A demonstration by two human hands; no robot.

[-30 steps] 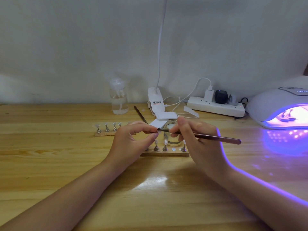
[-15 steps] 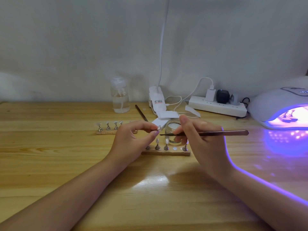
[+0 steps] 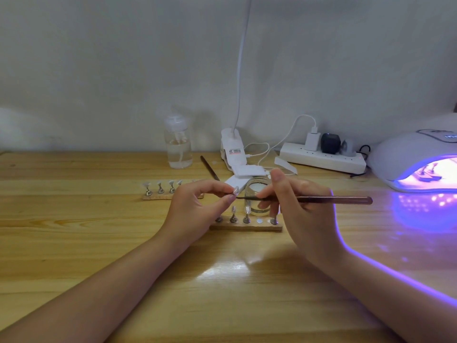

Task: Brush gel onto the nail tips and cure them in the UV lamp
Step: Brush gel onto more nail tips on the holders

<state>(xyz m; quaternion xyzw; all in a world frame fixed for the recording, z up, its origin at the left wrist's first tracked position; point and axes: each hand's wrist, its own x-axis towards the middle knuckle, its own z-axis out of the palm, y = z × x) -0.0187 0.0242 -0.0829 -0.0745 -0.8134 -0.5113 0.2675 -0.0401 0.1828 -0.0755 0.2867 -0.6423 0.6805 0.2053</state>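
The left hand (image 3: 197, 209) is curled, thumb and forefinger pinching a single nail tip (image 3: 235, 190) on its small stand, held above the desk (image 3: 74, 243). The right hand (image 3: 296, 209) is curled around a brush (image 3: 321, 200), gripping it pen-fashion with the forefinger raised. The long axis of the brush runs nearly level from right to left; the handle end points right toward the UV lamp (image 3: 405, 159), and the bristle end points left and meets the held nail tip.

Just beyond the hands lies the near wooden holder strip (image 3: 247, 227), long axis left to right. It carries at least four metal stands, partly hidden by the hands; two of them plainly bear nail tips, and one bare round socket shows between the stands. A clear glass jar (image 3: 257, 194) stands directly behind this strip, partly behind the right hand.

Farther back and to the left lies a second wooden holder strip (image 3: 158, 196) with four stands visible, its right end hidden behind the left hand. A second brush (image 3: 209, 167) lies on the desk behind it, pointing diagonally away. White pads (image 3: 248, 171) sit stacked beside it.

At the wall stand one clear pump bottle (image 3: 178, 147), one white clip lamp base (image 3: 232, 149) and one power strip (image 3: 324, 157) with three plugs. The UV lamp at far right is lit violet, with items inside that cannot be counted.
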